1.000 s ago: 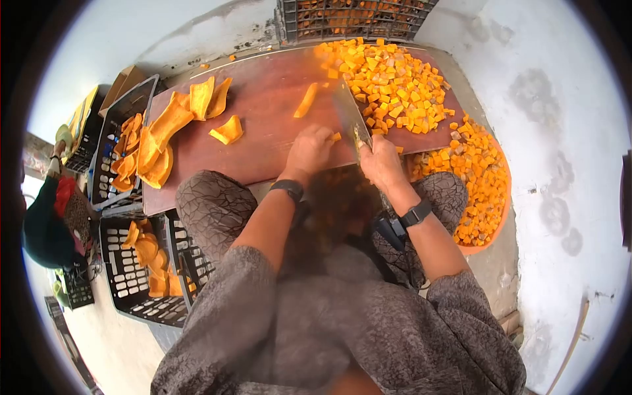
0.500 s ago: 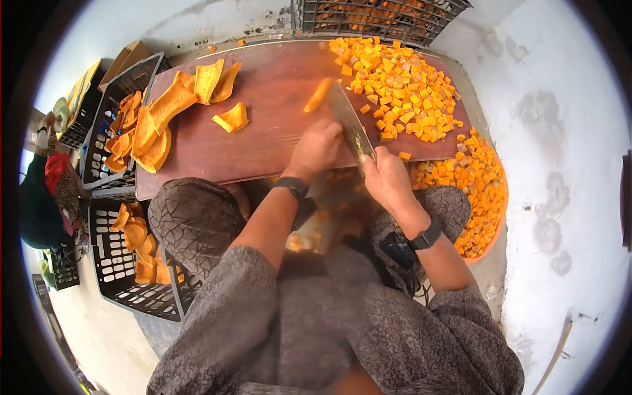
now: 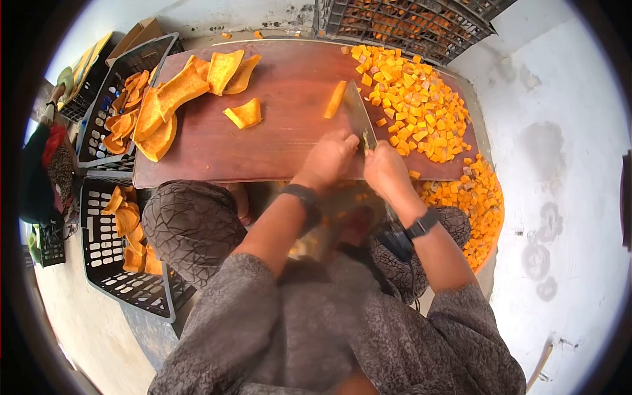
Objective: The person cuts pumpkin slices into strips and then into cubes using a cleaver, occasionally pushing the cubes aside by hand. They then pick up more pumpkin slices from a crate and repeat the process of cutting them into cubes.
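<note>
On a reddish-brown board (image 3: 283, 145), a knife (image 3: 360, 117) points away from me, its handle wrapped in my right hand (image 3: 388, 172). Close to the blade's left side is my left hand (image 3: 331, 158), its fingers curled near the knife's lower end; what they hold, if anything, is hidden. An orange strip (image 3: 335, 99) lies just beyond it, left of the blade. Right of the knife spreads a pile of orange cubes (image 3: 421, 99). A small curved orange piece (image 3: 243, 114) and several larger slabs (image 3: 181, 89) lie on the board's left part.
Black crates (image 3: 128, 289) with orange pieces stand at the left, and another crate (image 3: 395, 23) stands behind the board. More cubes (image 3: 484, 210) fill an orange container at the lower right. A person (image 3: 39, 164) is at the far left beside a white wall.
The view has shifted, moving the board and crates within it. The knife looks more upright in the view, with both hands still close to it.
</note>
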A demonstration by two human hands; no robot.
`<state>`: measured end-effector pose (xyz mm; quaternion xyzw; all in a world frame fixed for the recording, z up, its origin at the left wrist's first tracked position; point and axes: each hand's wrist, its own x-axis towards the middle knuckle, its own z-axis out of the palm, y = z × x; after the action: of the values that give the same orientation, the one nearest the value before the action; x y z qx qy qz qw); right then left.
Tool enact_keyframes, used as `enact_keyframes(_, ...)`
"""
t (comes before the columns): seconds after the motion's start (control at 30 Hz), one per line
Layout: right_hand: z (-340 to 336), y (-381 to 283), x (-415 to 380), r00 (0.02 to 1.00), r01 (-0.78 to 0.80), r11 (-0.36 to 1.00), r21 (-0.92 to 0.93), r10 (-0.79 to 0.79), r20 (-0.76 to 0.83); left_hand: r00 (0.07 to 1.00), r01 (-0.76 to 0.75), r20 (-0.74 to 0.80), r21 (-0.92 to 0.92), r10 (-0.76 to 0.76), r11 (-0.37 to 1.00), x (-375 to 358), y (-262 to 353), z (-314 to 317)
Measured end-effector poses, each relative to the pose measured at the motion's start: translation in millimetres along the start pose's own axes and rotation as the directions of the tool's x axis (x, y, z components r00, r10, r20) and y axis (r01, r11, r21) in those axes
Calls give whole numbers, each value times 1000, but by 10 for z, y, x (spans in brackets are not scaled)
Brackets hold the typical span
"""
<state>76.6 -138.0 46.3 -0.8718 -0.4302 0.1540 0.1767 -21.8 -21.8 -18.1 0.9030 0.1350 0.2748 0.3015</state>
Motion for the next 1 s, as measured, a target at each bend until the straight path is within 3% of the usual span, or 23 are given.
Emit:
enact_keyframes(0.07,210,125,181,936,122,984,-130,-158,-313,1000,-16,-13,18,17,1000,-8,15,-11)
enact_keyframes(0.1,215,143,237,932,133,982,-132,-169,-320,999,-17,-33,21,18,1000,-29,-62,78)
enact_keyframes(0.17,170,236,300,985,-53,989,138,74,-155,998,-18,-61,25,20,1000,-42,-139,132)
enact_keyframes(0.23,242,505,329,974,-40,981,192,81,-211,995,-50,-98,-187,32,981,-30,-142,106)
enact_keyframes(0.27,277,641,349,962,-25,969,247,90,-259,994,-56,-105,-188,37,981,-3,-122,91)
enact_keyframes(0.3,155,521,262,961,-23,969,246,89,-262,974,81,-196,-186,-118,979,19,-54,15)
enact_keyframes(0.33,-70,248,78,958,-116,912,393,207,-197,922,221,-278,-198,-271,955,14,-13,-18)
enact_keyframes(0.37,-208,77,-77,943,-210,825,525,313,-114,922,223,-274,-198,-273,954,38,-28,-16)
enact_keyframes(0.43,-271,33,-227,950,-244,811,531,310,-38,899,159,-423,71,-115,985,209,-129,-44)
enact_keyframes(0.5,-239,77,-348,953,-273,802,532,303,33,904,116,-426,178,-29,977,353,-245,-90)
enact_keyframes(0.57,-89,209,-462,978,-181,864,470,209,-7,966,-13,-231,412,119,911,476,-377,-145)
enact_keyframes(0.6,-5,311,-526,978,-181,865,469,210,-8,966,-14,-231,411,119,912,508,-464,-133)
enact_keyframes(0.67,121,492,-622,994,42,947,319,-6,-112,988,25,-146,458,47,889,525,-609,-76)
enact_keyframes(0.7,89,482,-656,994,38,947,318,-4,-109,988,26,-144,455,45,890,516,-602,-97)
enact_keyframes(0.77,4,424,-753,998,-11,937,348,30,-50,994,112,-47,499,-103,859,477,-578,-130)
enact_keyframes(1.0,-48,443,-847,999,53,915,400,-51,-15,974,226,-111,387,-198,894,163,-421,-283)
